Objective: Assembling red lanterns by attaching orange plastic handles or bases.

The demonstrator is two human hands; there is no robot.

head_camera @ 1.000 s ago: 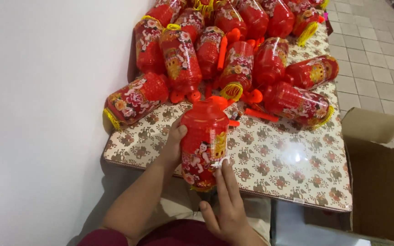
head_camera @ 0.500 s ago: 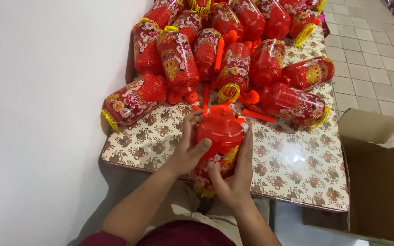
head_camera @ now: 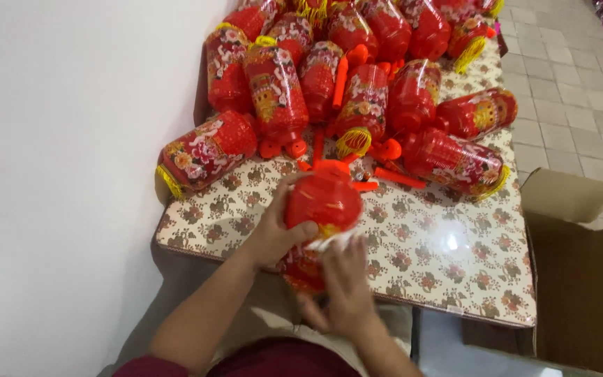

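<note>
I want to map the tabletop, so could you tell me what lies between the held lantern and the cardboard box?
Only bare flowered tablecloth between lantern and box, head view.

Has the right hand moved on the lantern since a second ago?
Yes. The right hand has slid from the lantern's side to its bottom end, toward the near table edge. The left hand grips the upper part.
</note>
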